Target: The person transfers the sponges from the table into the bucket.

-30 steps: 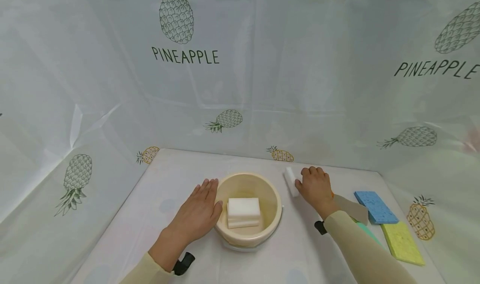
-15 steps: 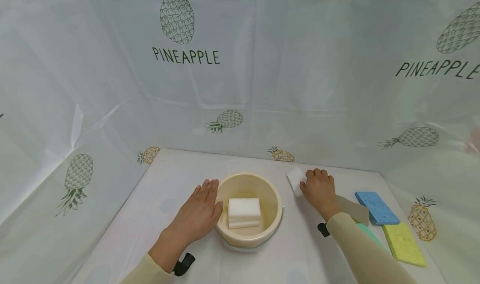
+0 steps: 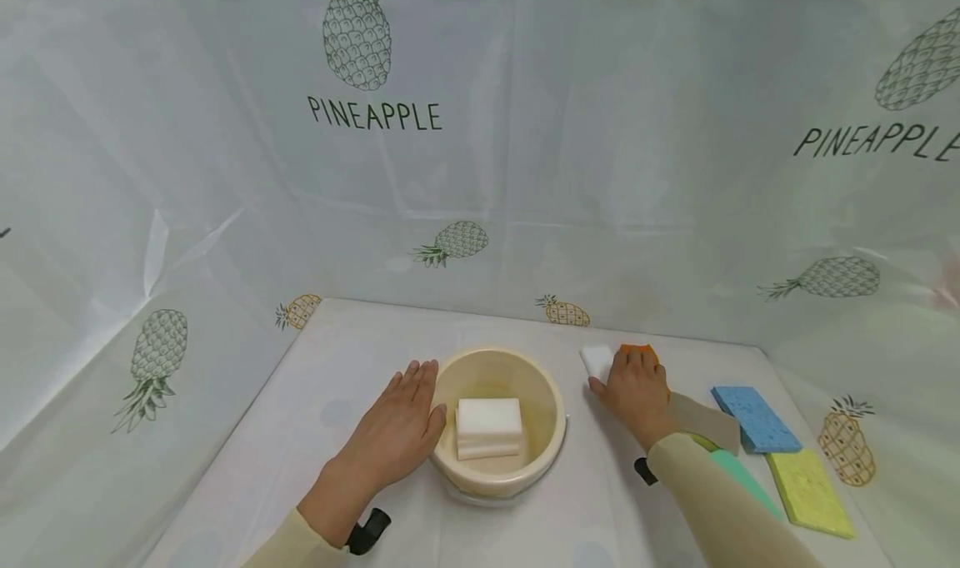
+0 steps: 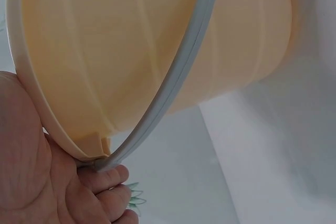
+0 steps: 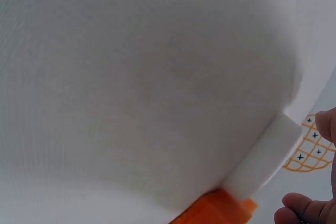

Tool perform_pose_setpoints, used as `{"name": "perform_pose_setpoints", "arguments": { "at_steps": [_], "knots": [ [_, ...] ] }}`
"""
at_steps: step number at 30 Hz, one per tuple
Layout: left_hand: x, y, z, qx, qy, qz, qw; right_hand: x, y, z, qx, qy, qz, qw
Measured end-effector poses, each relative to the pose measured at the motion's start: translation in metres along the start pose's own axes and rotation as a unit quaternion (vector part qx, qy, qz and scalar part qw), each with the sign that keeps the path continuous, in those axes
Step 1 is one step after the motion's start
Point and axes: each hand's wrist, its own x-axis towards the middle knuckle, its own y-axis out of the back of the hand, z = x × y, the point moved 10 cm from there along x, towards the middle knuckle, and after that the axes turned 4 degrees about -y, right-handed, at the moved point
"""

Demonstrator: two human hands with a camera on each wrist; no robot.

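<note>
A cream bucket stands on the table with a stack of white sponge blocks inside. My left hand rests against its left rim, fingers straight. From the left wrist view, the palm is beside the rim and the fingertips are near the grey handle. My right hand is over an orange block, its thumb beside a white sponge block. The right wrist view shows the thumb and fingers apart, with the white block and orange block lying beyond them.
Right of the right hand lie a grey-brown piece, a blue sponge, a yellow sponge and a green piece, partly under the forearm. Pineapple-printed sheeting rises behind the table.
The white sponge block at the right hand went from looking narrow to lying flatter. My right hand drew slightly back and right, and the orange block now shows beyond its fingers. The left hand stays put.
</note>
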Motion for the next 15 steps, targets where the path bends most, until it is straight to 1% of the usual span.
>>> {"name": "perform_pose_setpoints", "arguments": {
  "at_steps": [3,7,15],
  "knots": [
    [0.000,0.001,0.000,-0.003,0.002,0.000,1.0000,0.001,-0.008,0.001,-0.011,0.000,-0.009,1.000],
    [0.000,0.001,0.000,-0.004,0.003,0.004,1.0000,0.001,-0.017,0.006,-0.008,-0.012,-0.029,0.999],
    [0.000,0.000,0.000,0.001,0.006,0.005,1.0000,0.002,-0.025,0.013,0.002,-0.046,-0.070,0.997]
  ]
}}
